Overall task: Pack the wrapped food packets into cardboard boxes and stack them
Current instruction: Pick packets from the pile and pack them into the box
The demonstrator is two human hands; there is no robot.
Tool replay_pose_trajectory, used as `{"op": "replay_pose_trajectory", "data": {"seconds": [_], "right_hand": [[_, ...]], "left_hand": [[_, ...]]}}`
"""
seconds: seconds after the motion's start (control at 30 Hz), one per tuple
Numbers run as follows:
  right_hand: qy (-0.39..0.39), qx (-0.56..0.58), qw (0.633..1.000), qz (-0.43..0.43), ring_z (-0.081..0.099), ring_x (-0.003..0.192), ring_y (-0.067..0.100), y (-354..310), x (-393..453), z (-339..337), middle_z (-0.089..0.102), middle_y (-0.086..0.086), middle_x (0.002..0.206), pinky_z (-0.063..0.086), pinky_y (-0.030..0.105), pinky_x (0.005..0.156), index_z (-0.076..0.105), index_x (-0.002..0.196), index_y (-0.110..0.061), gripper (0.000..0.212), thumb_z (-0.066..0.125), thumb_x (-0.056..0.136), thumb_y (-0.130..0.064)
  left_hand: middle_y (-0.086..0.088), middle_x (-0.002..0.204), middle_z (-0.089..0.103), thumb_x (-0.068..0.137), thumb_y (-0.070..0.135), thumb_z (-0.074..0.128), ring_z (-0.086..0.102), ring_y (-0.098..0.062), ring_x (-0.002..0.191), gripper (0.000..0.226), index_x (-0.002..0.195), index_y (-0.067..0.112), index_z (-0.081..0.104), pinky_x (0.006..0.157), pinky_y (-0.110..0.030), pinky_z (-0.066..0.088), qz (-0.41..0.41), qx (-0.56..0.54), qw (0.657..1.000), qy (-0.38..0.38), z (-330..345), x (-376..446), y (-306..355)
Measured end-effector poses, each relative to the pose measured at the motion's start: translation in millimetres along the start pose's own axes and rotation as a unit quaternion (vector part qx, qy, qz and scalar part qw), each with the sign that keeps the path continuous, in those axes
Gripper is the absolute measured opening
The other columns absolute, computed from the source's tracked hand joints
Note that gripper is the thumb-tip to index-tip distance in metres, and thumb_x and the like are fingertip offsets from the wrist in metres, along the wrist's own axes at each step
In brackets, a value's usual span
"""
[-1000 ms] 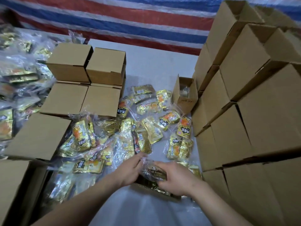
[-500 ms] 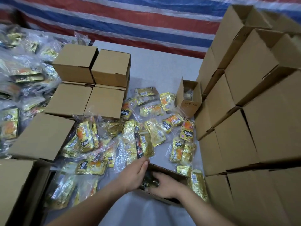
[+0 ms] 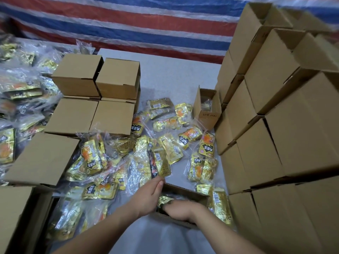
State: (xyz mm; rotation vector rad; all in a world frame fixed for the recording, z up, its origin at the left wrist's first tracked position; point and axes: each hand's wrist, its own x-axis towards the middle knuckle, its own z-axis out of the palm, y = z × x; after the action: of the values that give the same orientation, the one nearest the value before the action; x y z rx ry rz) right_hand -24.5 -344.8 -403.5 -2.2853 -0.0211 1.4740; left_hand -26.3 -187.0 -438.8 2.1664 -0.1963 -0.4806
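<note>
A small open cardboard box sits on the grey table near me. A gold wrapped food packet lies inside it. My right hand reaches down into the box onto the packet, its fingertips hidden. My left hand grips the box's left wall with fingers together. Several loose gold and orange packets in clear bags are scattered on the table just beyond the box.
Closed boxes stand stacked at the back left, with more flat-topped ones nearer. A tall stack of boxes walls the right side. A small open box stands by it. A heap of packets fills the far left.
Both hands held a bag of packets above the box a second ago. They have since lowered it into the box, and my right hand has gone deeper inside.
</note>
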Motion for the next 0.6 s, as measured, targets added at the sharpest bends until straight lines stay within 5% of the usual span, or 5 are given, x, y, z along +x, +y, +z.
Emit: {"op": "replay_pose_trajectory", "data": {"seconds": [0.13, 0.23, 0.33, 0.47, 0.6], "right_hand": [[0.249, -0.015, 0.958, -0.138, 0.060, 0.076, 0.018, 19.0, -30.5, -6.8, 0.064, -0.003, 0.080, 0.047, 0.034, 0.068, 0.060, 0.080, -0.021, 0.025, 0.049, 0.092, -0.041], [0.416, -0.111, 0.883, -0.186, 0.056, 0.097, 0.013, 41.3, -38.8, -22.7, 0.061, -0.009, 0.104, 0.049, 0.033, 0.086, 0.062, 0.111, -0.026, 0.024, 0.055, 0.091, -0.037], [0.311, -0.155, 0.930, -0.119, 0.056, 0.116, 0.020, 53.7, -27.6, -37.9, 0.058, -0.003, 0.127, 0.046, 0.035, 0.095, 0.049, 0.138, -0.024, 0.046, 0.055, 0.094, -0.037], [0.250, -0.227, 0.938, -0.076, 0.062, 0.099, 0.030, 53.5, -12.2, -38.6, 0.067, 0.006, 0.105, 0.045, 0.035, 0.071, 0.060, 0.107, -0.023, 0.017, 0.049, 0.094, -0.023], [0.275, -0.155, 0.947, -0.060, 0.062, 0.090, 0.028, 60.4, -21.8, -41.0, 0.066, 0.004, 0.095, 0.039, 0.033, 0.065, 0.060, 0.094, -0.023, 0.012, 0.048, 0.095, -0.024]], "left_hand": [[0.011, 0.092, 0.055, 0.108, 0.034, 0.028, 0.052, -0.006, 0.087, 0.020, 0.102, 0.035, 0.047, 0.078, -0.020, 0.040, 0.005, 0.009, 1.000, -0.016, -3.8, 2.7, 1.8], [0.013, 0.091, 0.054, 0.108, 0.035, 0.027, 0.052, -0.004, 0.086, 0.020, 0.103, 0.036, 0.046, 0.077, -0.024, 0.040, -0.002, 0.020, 1.000, -0.018, -3.3, 2.6, 1.5], [0.013, 0.090, 0.054, 0.107, 0.036, 0.027, 0.051, 0.000, 0.083, 0.021, 0.105, 0.034, 0.048, 0.072, -0.017, 0.037, -0.005, 0.024, 1.000, -0.015, -3.0, 2.0, 2.7], [0.013, 0.091, 0.054, 0.107, 0.036, 0.028, 0.050, 0.003, 0.083, 0.019, 0.105, 0.036, 0.047, 0.072, -0.010, 0.035, -0.009, 0.041, 0.999, -0.023, -3.0, -0.3, 2.2], [0.021, 0.106, 0.059, 0.103, 0.052, 0.022, 0.054, 0.002, 0.101, 0.034, 0.109, 0.038, 0.052, 0.090, -0.015, 0.039, -0.067, -0.058, 0.996, -0.003, -14.6, 15.2, 10.1]]}}
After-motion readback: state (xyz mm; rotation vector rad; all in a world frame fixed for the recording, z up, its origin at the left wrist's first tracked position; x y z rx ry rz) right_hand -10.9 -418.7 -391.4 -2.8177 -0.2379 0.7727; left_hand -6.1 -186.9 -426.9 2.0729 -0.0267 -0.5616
